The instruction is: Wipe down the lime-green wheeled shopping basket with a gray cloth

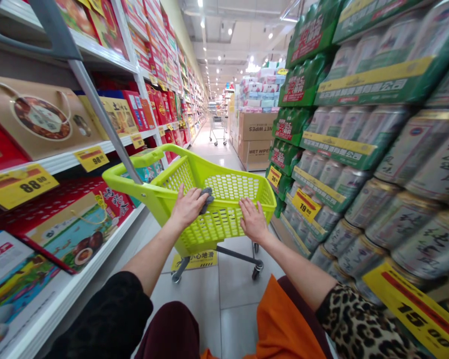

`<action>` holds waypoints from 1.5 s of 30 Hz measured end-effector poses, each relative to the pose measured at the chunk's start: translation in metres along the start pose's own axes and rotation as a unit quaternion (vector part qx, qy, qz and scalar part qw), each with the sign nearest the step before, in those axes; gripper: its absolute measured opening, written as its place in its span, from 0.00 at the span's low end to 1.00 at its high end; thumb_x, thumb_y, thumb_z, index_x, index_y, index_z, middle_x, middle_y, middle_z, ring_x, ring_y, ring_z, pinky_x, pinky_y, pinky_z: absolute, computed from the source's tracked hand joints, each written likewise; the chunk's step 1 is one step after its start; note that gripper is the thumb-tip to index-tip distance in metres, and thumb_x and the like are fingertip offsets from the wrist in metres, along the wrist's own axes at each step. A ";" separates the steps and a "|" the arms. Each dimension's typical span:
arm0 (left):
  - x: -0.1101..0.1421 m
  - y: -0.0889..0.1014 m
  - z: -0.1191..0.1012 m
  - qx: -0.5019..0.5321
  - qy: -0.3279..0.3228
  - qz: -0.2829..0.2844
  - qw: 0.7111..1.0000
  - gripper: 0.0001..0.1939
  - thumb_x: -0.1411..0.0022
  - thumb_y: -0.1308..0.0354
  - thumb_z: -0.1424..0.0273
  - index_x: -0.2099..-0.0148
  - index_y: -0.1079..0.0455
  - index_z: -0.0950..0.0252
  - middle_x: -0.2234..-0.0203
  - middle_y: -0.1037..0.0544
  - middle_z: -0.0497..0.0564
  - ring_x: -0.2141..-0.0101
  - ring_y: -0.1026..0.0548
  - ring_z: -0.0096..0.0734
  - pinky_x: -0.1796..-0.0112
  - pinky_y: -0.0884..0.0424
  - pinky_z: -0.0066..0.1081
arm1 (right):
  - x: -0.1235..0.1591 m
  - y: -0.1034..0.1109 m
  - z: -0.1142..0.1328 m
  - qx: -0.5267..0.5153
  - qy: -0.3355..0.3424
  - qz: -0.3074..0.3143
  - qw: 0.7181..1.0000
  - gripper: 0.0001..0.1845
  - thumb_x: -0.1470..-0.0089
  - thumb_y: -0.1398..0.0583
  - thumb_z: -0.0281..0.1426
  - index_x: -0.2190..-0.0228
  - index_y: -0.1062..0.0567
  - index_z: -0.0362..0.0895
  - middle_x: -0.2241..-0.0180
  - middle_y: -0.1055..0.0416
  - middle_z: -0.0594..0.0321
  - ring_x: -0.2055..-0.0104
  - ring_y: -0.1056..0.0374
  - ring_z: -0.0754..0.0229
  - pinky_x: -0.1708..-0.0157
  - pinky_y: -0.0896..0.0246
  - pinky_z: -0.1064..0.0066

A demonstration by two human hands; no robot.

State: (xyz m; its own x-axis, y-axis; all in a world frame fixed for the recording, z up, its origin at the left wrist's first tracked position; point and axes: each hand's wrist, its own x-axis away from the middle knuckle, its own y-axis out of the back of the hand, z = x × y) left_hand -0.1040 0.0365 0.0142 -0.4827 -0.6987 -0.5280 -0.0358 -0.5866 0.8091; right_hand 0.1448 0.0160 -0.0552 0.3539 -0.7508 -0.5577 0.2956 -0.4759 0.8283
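A small lime-green shopping cart (217, 227) with a perforated plastic basket stands sideways in front of me on dark wheels. My left hand (189, 207) is closed on a grey cloth (206, 200), pressed against the near rim of the basket. Farther right along that rim, my right hand (253, 219) grips the edge, its fingers hooked over toward the inside. A grey metal pole (105, 122) rises from the cart's handle end to a dark grey grip at upper left.
Shelves of gift boxes (41, 112) line the left side. Stacked beer cans (407, 159) rise close on the right. Down the aisle (217, 157) stand a metal cart (218, 130) and cartons of wet wipes (256, 139). A yellow floor sign (200, 260) lies under the cart.
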 end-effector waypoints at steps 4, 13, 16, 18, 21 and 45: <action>0.011 0.016 0.047 -0.021 0.012 -0.012 1.000 0.15 0.39 0.55 0.68 0.52 0.32 0.57 0.54 0.27 0.54 0.51 0.32 0.42 0.43 0.59 0.57 | 0.001 -0.002 -0.004 0.007 0.012 -0.014 1.000 0.32 0.50 0.48 0.26 0.42 0.43 0.37 0.39 0.47 0.51 0.37 0.56 0.51 0.40 0.67 0.50; 0.018 0.023 0.067 -0.055 0.031 -0.046 0.997 0.15 0.39 0.55 0.67 0.54 0.30 0.58 0.57 0.25 0.55 0.51 0.32 0.43 0.43 0.58 0.57 | 0.003 -0.009 0.004 0.012 0.010 -0.047 0.999 0.32 0.50 0.48 0.27 0.43 0.41 0.34 0.40 0.46 0.50 0.37 0.56 0.50 0.40 0.67 0.50; 0.010 0.008 0.032 -0.025 0.019 -0.039 0.999 0.15 0.39 0.55 0.68 0.55 0.30 0.59 0.57 0.26 0.55 0.50 0.33 0.42 0.43 0.54 0.54 | 0.003 -0.010 0.005 0.016 0.005 -0.049 0.999 0.32 0.50 0.48 0.27 0.43 0.42 0.33 0.40 0.46 0.50 0.37 0.56 0.50 0.40 0.68 0.49; 0.005 0.002 0.016 -0.014 0.015 -0.037 0.999 0.15 0.38 0.56 0.69 0.55 0.30 0.60 0.58 0.26 0.56 0.51 0.33 0.42 0.43 0.53 0.54 | 0.003 -0.010 0.003 0.019 0.006 -0.044 0.999 0.33 0.51 0.48 0.27 0.43 0.42 0.33 0.40 0.47 0.50 0.37 0.56 0.50 0.40 0.68 0.49; 0.003 0.004 0.019 -0.014 -0.009 -0.033 0.999 0.14 0.38 0.55 0.69 0.55 0.31 0.60 0.58 0.26 0.55 0.52 0.31 0.42 0.43 0.55 0.56 | 0.004 -0.008 0.000 0.023 0.012 -0.035 0.999 0.33 0.52 0.48 0.26 0.43 0.42 0.33 0.40 0.47 0.50 0.37 0.56 0.50 0.40 0.68 0.49; 0.011 0.004 0.023 0.005 0.040 -0.051 0.998 0.16 0.38 0.55 0.68 0.51 0.32 0.58 0.52 0.27 0.56 0.48 0.33 0.43 0.43 0.62 0.59 | 0.005 -0.007 -0.002 0.030 0.011 -0.023 0.999 0.34 0.52 0.48 0.26 0.42 0.43 0.33 0.38 0.50 0.50 0.36 0.58 0.50 0.40 0.70 0.50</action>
State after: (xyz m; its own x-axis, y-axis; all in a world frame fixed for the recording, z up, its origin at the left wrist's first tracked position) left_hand -0.1293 0.0362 0.0172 -0.4049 -0.6661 -0.6264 -0.0896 -0.6529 0.7521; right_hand 0.1465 0.0163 -0.0644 0.3610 -0.7177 -0.5955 0.2587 -0.5365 0.8033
